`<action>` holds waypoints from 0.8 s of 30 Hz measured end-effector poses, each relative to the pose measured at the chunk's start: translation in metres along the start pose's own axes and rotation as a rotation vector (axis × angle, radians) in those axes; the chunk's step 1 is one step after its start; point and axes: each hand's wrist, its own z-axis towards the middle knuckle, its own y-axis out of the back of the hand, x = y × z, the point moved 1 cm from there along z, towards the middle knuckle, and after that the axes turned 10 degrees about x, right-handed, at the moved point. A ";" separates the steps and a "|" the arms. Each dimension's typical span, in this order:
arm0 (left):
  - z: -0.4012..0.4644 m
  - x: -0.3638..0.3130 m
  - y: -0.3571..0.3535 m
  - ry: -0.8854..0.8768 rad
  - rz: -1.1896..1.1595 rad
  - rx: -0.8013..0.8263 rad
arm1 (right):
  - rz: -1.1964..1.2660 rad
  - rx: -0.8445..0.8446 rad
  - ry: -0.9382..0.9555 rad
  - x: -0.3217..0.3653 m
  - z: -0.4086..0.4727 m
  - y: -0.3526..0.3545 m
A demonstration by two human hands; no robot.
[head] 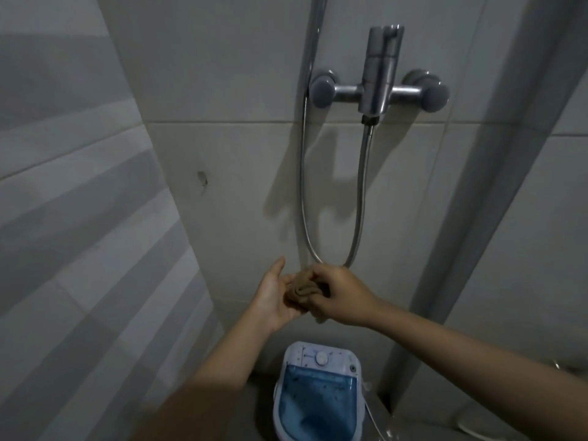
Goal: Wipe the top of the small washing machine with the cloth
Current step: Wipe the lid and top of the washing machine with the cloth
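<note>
A small white washing machine (318,393) with a blue see-through lid and a round white knob stands on the floor at the bottom middle. Well above it, a bunched brown cloth (300,289) sits between both hands. My right hand (340,296) is closed around the cloth from the right. My left hand (273,297) is palm-up beneath it, fingers spread, touching the cloth's left side. The lid shows dark specks.
A chrome shower mixer (378,90) is fixed to the tiled wall, and its metal hose (331,262) loops down just behind my hands. A grey pipe (483,192) runs down the right. A white fixture (521,421) shows at the bottom right.
</note>
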 end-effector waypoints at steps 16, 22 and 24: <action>0.080 0.036 0.089 0.076 0.323 0.092 | 0.868 0.026 -0.648 -0.101 0.041 -0.067; 0.129 0.069 0.128 0.047 0.574 0.030 | 1.044 0.033 -0.739 -0.156 0.051 -0.113; 0.158 0.098 0.158 0.034 0.654 0.034 | 1.025 0.038 -0.747 -0.193 0.057 -0.142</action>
